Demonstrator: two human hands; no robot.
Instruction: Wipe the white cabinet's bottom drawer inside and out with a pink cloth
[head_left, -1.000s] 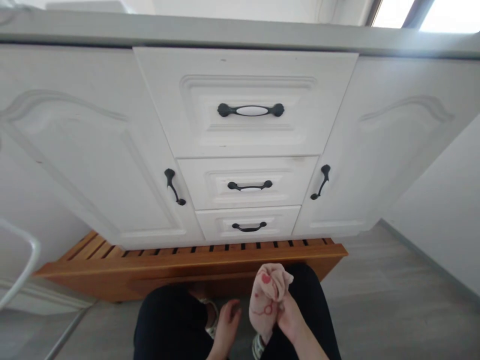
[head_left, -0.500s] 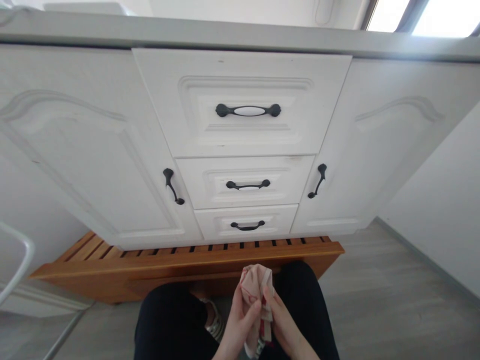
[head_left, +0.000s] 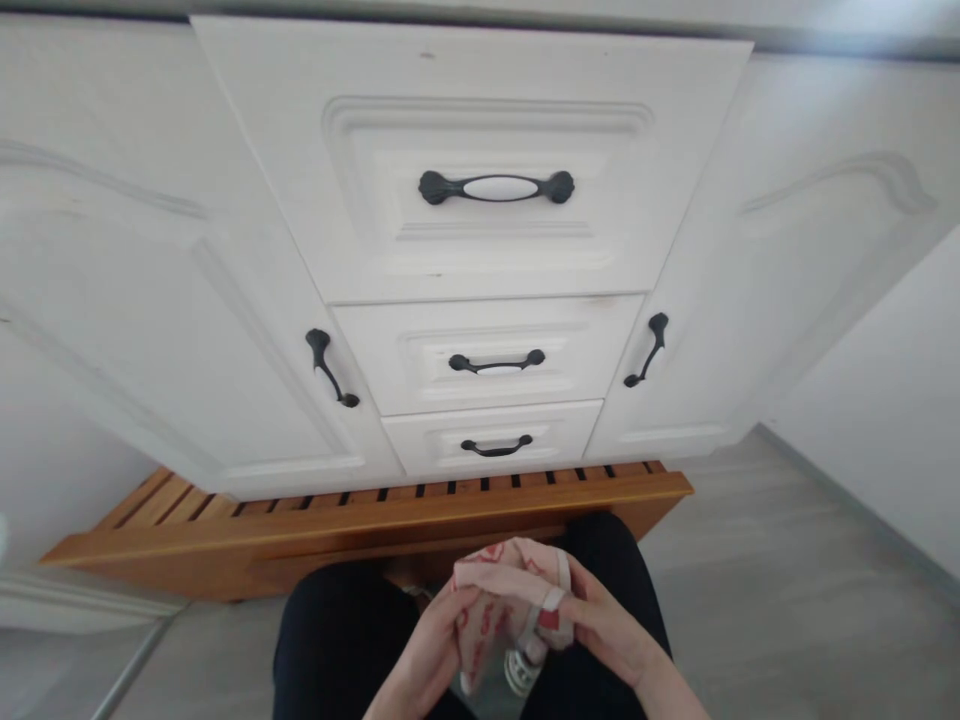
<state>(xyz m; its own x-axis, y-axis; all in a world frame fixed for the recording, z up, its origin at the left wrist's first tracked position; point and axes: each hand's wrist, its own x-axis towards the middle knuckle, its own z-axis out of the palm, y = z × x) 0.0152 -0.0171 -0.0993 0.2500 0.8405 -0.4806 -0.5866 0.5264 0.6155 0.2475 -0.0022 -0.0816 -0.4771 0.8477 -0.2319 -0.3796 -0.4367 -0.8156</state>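
Note:
A pink cloth with red markings and pale edging (head_left: pixel 495 600) hangs loosely between my two hands, above the gap between my knees. My left hand (head_left: pixel 433 640) grips its left side, thumb on top. At the cloth's right side my right hand (head_left: pixel 604 620) pinches the pale edge near a small red patch. The cloth's upper part is spread wide and its lower part droops in folds. Some fingertips are hidden behind the fabric.
White drawers (head_left: pixel 491 270) with dark handles stand in front, with a cupboard door on each side. A slatted wooden bench (head_left: pixel 360 528) runs along their base. My knees in dark trousers (head_left: pixel 337 640) touch its front. Grey floor (head_left: pixel 757 580) lies at the right.
My hands have moved apart, and the bunched cloth is now spread wider between them. The view has come closer to the drawers and tipped down, so the countertop mostly leaves the frame.

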